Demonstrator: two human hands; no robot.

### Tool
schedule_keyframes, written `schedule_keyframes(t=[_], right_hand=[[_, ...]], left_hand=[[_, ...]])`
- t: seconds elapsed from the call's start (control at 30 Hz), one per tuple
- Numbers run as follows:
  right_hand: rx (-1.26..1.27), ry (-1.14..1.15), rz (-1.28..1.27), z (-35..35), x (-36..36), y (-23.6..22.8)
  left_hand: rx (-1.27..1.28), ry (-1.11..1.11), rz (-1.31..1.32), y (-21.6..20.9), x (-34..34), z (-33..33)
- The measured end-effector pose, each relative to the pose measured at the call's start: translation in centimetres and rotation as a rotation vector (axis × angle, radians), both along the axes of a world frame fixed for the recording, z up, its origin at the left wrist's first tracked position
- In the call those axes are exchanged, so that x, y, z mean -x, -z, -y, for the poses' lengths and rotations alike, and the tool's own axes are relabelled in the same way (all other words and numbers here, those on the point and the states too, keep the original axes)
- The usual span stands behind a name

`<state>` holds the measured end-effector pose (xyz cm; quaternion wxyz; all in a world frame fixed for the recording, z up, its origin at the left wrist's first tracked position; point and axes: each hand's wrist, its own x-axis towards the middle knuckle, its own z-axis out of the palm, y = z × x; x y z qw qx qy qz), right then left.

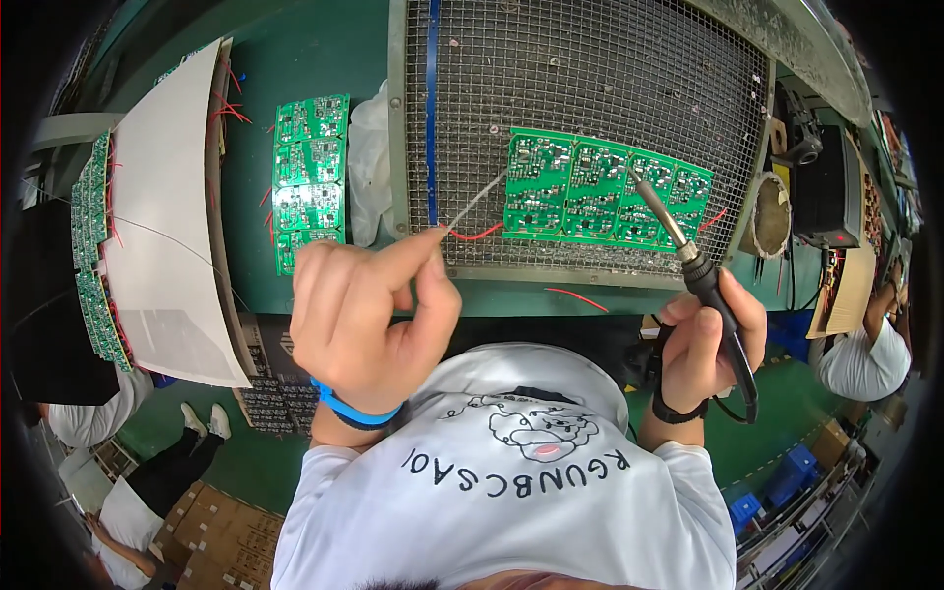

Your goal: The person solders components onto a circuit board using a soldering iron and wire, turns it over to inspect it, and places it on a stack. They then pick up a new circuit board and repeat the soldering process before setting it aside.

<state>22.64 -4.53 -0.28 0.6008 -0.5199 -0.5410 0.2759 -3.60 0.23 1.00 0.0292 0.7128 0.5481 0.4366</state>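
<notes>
My left hand (369,315) pinches a thin silvery solder wire (477,200) between thumb and forefinger. The wire slants up to the left edge of a green circuit board panel (590,192). A soldering iron (702,278) with a black handle is gripped in my right hand (700,346). Its tip points up and left over the upper right part of the panel; I cannot tell whether it touches. The panel lies on a metal mesh surface (590,74). A red lead (477,235) sticks out at the panel's lower left, another at its right side.
Left of the mesh stand another green board panel (311,187) and a clear plastic bag (370,162). Farther left, a pale sheet (162,206) has boards along its edge. A round container (767,214) is at the right. Other people work nearby on both sides.
</notes>
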Motion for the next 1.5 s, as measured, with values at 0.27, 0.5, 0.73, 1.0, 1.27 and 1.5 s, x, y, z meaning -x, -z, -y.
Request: schedule_keyframes(t=[0.27, 0.5, 0.73, 1.0, 1.27, 1.5], right_hand=[[-0.043, 0.039, -0.015, -0.1, -0.2, 0.3], [-0.047, 0.073, 0.006, -0.3, -0.3, 0.4], [-0.054, 0.067, 0.051, -0.3, -0.7, 0.6], [-0.098, 0.143, 0.027, -1.5, -2.2, 1.2], [-0.043, 0.056, 0.472, -3.6, -0.7, 0.7], [-0.007, -0.014, 0.394, -2.8, -1.5, 0.9]], left_hand=[[-0.028, 0.008, -0.045, 0.3, -0.2, -0.1], [0.01, 0.04, -0.03, 0.2, 0.2, 0.7], [0.035, 0.085, -0.026, 0.2, 0.2, 1.3], [0.101, 0.011, 0.087, 0.8, 1.7, 2.3], [0.283, 0.146, 0.235, -0.6, -1.1, 0.1], [0.32, 0.254, 0.352, -0.8, -2.7, 0.0]])
